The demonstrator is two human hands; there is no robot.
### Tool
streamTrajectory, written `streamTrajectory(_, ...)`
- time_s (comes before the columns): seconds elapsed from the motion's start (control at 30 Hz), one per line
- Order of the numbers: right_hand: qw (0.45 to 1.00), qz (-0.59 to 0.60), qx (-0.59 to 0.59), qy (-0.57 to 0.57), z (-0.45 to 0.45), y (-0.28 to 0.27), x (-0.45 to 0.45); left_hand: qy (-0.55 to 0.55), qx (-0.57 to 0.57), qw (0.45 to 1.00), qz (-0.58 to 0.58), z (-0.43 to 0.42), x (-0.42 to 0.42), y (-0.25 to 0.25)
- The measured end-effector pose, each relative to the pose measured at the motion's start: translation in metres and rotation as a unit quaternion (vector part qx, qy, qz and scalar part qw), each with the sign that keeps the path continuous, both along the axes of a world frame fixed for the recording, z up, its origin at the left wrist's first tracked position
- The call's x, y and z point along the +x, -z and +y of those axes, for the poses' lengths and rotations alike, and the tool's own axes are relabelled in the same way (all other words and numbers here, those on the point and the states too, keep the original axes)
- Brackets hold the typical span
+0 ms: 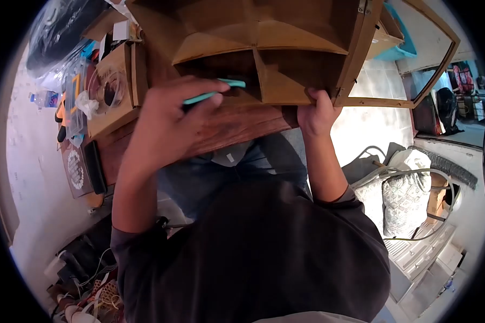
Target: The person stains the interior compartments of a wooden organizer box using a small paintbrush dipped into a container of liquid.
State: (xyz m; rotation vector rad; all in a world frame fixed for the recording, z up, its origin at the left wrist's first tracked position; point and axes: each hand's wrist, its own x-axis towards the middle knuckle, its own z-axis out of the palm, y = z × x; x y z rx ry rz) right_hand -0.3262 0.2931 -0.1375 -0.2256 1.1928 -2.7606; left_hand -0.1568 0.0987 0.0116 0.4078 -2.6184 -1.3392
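My left hand (172, 116) is closed around a slim teal tool (234, 83), whose kind I cannot make out. Part of the tool sticks out past the fingers, in front of the lower left compartment of a brown wooden cabinet (302, 99). Dividers split the cabinet into several open compartments. At its lower right corner, my right hand (318, 114) grips the bottom edge, the thumb on the inside face. A framed door (380, 102) with a see-through pane stands swung out on hinges at the right. Beneath the cabinet is a dark reddish wooden table (226, 129).
Left of the cabinet, a cardboard box (110, 121) sits with clear plastic containers and bags. A black oblong object (95, 167) lies at the table's left edge. Wrapped bundles (407, 199) and a white drawer unit (423, 255) stand on the right. Cables and clutter (91, 296) fill the lower left.
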Motion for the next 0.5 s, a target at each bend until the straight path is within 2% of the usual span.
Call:
streamTrajectory(0.07,1.000,0.001,0.013,-0.002,0.003,0.005,-0.002,0.007,0.040,0.999,-0.004,0.003,0.001,0.003)
streamTrajectory(0.13,1.000,-0.001,0.024,0.001,0.004,0.008,-0.004,0.066,-0.012,0.998,-0.016,-0.001,0.010,-0.006)
streamTrajectory(0.17,1.000,-0.002,0.016,-0.001,0.003,0.008,-0.004,0.072,0.005,0.997,0.037,-0.005,0.016,-0.005)
streamTrajectory(0.2,1.000,-0.003,0.007,-0.003,0.003,0.009,-0.005,0.073,0.006,0.997,0.037,-0.007,0.019,-0.004)
streamTrajectory(0.27,1.000,0.008,0.009,-0.003,0.002,0.010,-0.006,-0.015,0.072,0.997,0.034,-0.010,0.022,-0.004)
streamTrajectory(0.3,1.000,0.019,0.011,-0.003,0.002,0.009,-0.006,-0.017,0.072,0.997,0.036,-0.011,0.021,-0.004)
streamTrajectory(0.37,1.000,0.011,0.015,0.000,0.001,0.005,-0.003,-0.082,0.174,0.979,0.062,-0.014,0.014,-0.001)
streamTrajectory(0.5,1.000,0.004,0.025,0.006,0.002,0.009,-0.004,-0.134,0.225,0.964,0.043,-0.011,0.005,0.005)
